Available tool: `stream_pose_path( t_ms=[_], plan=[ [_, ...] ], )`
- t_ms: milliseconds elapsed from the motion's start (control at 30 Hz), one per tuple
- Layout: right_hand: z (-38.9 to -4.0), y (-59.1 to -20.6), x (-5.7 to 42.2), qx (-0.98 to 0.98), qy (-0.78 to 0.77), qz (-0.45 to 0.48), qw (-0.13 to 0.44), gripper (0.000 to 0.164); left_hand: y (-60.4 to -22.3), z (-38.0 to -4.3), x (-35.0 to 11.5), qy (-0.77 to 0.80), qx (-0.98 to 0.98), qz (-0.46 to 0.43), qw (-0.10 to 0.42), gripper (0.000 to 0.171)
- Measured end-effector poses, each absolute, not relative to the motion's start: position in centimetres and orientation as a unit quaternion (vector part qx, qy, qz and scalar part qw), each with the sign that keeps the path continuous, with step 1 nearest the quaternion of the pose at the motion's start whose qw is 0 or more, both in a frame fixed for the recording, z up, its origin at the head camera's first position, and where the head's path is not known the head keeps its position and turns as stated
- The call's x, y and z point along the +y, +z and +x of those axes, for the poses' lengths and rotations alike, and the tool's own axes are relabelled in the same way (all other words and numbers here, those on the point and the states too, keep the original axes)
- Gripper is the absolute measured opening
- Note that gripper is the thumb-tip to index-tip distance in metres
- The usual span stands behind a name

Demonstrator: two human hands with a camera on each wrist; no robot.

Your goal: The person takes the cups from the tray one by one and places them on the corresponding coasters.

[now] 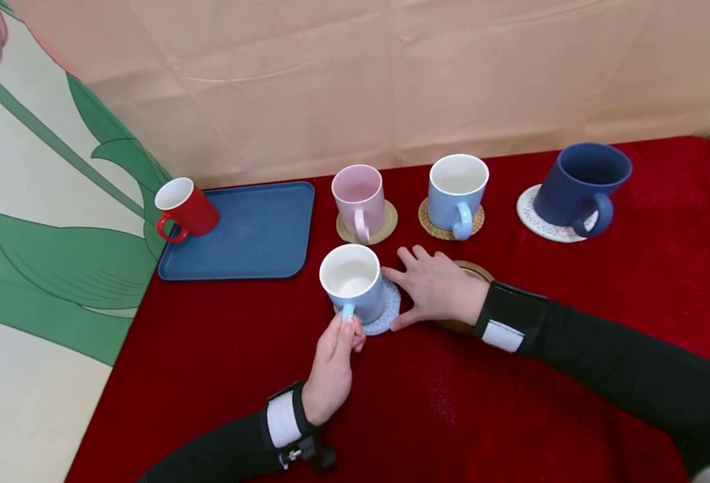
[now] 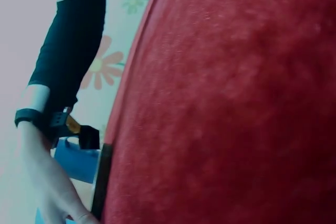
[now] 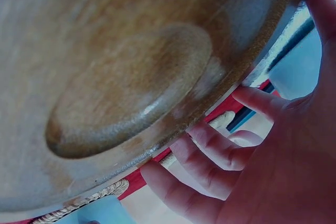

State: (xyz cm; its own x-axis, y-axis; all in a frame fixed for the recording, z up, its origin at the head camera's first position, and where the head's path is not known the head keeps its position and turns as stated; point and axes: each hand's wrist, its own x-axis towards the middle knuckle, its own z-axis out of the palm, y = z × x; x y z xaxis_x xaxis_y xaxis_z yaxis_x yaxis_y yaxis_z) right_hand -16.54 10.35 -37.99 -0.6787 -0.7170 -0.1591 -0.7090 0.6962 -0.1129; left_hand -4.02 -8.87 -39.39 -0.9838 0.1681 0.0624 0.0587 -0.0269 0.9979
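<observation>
My left hand [image 1: 331,376] pinches the handle of a light blue mug [image 1: 364,295] with a white inside. The mug is over a pale blue round coaster [image 1: 391,305], whose right side shows; whether its base touches the coaster I cannot tell. Beside the coaster's right edge, my right hand [image 1: 436,285] is spread, with one fingertip close to the mug's side. Partly under that hand lies a round wooden dish [image 1: 478,270]. Its shallow recess shows large in the right wrist view, past the spread fingers [image 3: 184,195]. The left wrist view mostly holds red cloth [image 2: 220,87], with my right arm at its left.
Along the back stand a pink mug [image 1: 358,194], another light blue mug [image 1: 451,194] and a navy mug [image 1: 578,188], each on a coaster. A red mug [image 1: 194,211] leans on the left part of a blue tray [image 1: 258,235]. Red cloth [image 1: 421,416] covers the table.
</observation>
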Motion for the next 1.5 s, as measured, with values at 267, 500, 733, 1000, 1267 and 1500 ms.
stream_pose_path(
  t_ms=[267,500,733,1000,1267,1500],
  plan=[
    [-16.52,-37.98,10.30,0.916,-0.009,-0.391,0.087,0.094,-39.77,-3.79,-8.46,0.710,0.697,0.088,0.043,0.024],
    [-16.52,-38.04,10.30,0.918,-0.003,-0.386,0.094,0.092,-39.76,-3.75,-8.30,0.714,0.693,0.070,0.074,0.024],
    [-16.45,-38.17,10.30,0.918,-0.001,-0.387,0.091,0.091,-39.68,-3.68,-8.30,0.714,0.693,0.069,0.080,0.024],
    [-16.54,-38.15,10.28,0.918,-0.007,-0.385,0.093,0.091,-39.70,-3.78,-8.36,0.714,0.692,0.069,0.083,0.023],
    [-16.56,-38.14,10.25,0.918,-0.009,-0.386,0.087,0.090,-39.82,-3.78,-8.38,0.716,0.690,0.072,0.082,0.025],
    [-16.50,-38.02,10.13,0.919,-0.011,-0.383,0.094,0.091,-39.88,-3.84,-8.41,0.713,0.692,0.084,0.077,0.025]
  ],
)
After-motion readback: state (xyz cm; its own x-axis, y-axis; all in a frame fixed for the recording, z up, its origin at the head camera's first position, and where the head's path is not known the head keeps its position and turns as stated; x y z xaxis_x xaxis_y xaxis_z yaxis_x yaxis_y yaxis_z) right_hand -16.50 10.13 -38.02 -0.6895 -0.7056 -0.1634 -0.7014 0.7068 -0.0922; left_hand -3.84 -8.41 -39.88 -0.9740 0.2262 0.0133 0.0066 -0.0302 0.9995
